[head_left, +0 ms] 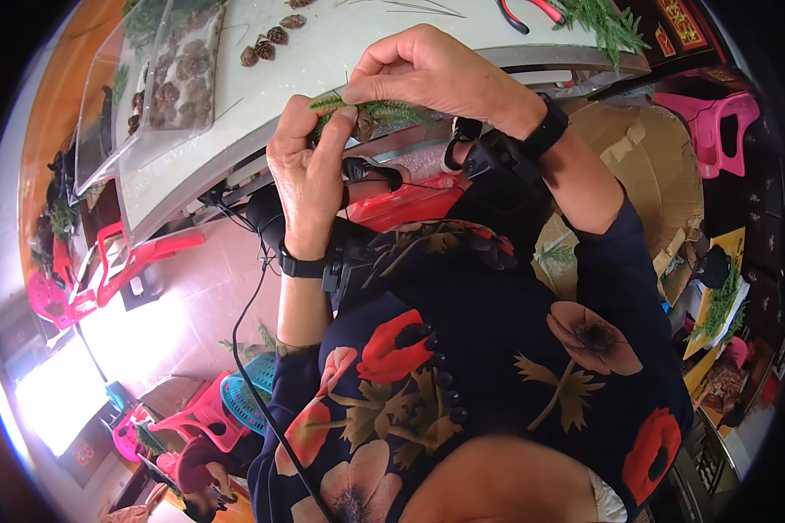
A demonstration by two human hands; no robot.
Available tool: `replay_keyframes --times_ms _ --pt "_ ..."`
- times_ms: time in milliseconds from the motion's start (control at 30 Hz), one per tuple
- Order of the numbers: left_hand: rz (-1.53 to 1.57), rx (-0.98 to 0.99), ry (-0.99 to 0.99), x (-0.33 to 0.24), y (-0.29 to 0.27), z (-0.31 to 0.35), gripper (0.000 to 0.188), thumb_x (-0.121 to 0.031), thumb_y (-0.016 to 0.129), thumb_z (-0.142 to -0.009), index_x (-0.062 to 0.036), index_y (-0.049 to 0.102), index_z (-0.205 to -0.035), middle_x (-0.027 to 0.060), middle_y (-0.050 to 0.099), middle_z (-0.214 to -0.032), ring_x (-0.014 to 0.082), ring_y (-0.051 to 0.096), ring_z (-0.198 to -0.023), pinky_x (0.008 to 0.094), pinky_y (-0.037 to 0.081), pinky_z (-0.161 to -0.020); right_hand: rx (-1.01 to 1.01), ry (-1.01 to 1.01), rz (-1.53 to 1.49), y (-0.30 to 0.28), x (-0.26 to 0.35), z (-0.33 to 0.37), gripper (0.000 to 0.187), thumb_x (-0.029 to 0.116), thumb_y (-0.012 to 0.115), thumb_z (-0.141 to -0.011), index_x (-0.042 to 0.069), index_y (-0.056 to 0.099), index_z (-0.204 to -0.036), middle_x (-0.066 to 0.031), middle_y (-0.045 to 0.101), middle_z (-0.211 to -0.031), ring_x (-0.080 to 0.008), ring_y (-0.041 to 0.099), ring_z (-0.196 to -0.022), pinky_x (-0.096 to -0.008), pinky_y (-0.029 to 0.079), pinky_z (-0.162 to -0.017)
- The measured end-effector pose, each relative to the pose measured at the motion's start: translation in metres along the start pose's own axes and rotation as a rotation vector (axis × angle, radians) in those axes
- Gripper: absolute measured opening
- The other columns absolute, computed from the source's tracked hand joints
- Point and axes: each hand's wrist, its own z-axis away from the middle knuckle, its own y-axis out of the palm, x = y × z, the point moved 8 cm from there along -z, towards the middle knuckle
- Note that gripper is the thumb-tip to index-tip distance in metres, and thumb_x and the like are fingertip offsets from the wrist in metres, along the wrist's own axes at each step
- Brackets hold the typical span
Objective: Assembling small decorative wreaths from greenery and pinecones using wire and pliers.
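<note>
At the table's near edge, both hands meet around a green artificial pine sprig (pixel 397 113). My left hand (pixel 310 170) pinches its left end between thumb and fingers. A brown pine cone (pixel 363 130) shows just under the sprig, beside the left fingertips. My right hand (pixel 432 78) comes in from the right, thumb and forefinger closed at the sprig's upper side. A thin dark wire end (pixel 346 78) sticks up by the right thumb; the fingers hide the rest of it.
On the white table (pixel 323 52) lie several pine cones (pixel 276 36), thin wires (pixel 419 9), red-handled pliers (pixel 532 13) and green sprigs (pixel 597 26). A clear plastic box (pixel 105 122) with cones stands left. Pink stools (pixel 205 418), a teal basket (pixel 246 392) and cardboard (pixel 650 166) surround me.
</note>
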Motion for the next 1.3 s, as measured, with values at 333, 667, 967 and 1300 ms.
replay_keyframes --times_ms 333,667,967,1300 --pt "-0.03 0.04 0.044 -0.005 0.003 -0.002 0.009 -0.006 0.062 -0.084 0.0018 0.06 -0.08 0.0006 0.055 -0.07 0.0059 0.047 -0.067 0.0214 0.04 -0.061 -0.036 -0.022 -0.005 -0.001 -0.001 0.005 0.014 0.012 0.07 -0.084 -0.001 0.069 -0.09 0.0014 0.063 -0.075 -0.0049 0.054 -0.067 -0.02 0.044 -0.062" --pt "-0.004 0.005 0.114 -0.014 -0.002 -0.006 0.007 -0.006 0.064 -0.083 0.0007 0.065 -0.086 0.0019 0.059 -0.076 0.0085 0.054 -0.068 0.0235 0.043 -0.062 -0.406 -0.552 0.325 -0.007 0.035 0.026 0.013 0.0 0.071 -0.077 0.002 0.07 -0.09 -0.0057 0.066 -0.085 -0.0133 0.063 -0.069 -0.021 0.049 -0.062" --pt "-0.347 -0.079 0.369 -0.041 0.003 0.0 0.013 -0.004 0.068 -0.076 -0.0029 0.069 -0.088 0.007 0.053 -0.07 0.0153 0.053 -0.061 0.0267 0.041 -0.057 -0.487 -0.62 0.459 -0.001 0.038 0.04 0.022 -0.004 0.069 -0.077 0.001 0.066 -0.097 -0.0085 0.066 -0.09 -0.017 0.065 -0.071 -0.0248 0.052 -0.061" --pt "-0.219 -0.102 0.276 -0.026 0.008 0.0 0.012 -0.003 0.066 -0.079 -0.0009 0.069 -0.09 0.0047 0.055 -0.072 0.0117 0.053 -0.065 0.0247 0.042 -0.061 -0.508 -0.667 0.485 -0.003 0.035 0.044 0.016 -0.004 0.063 -0.081 0.003 0.064 -0.095 -0.0083 0.065 -0.091 -0.0204 0.065 -0.073 -0.0279 0.052 -0.061"
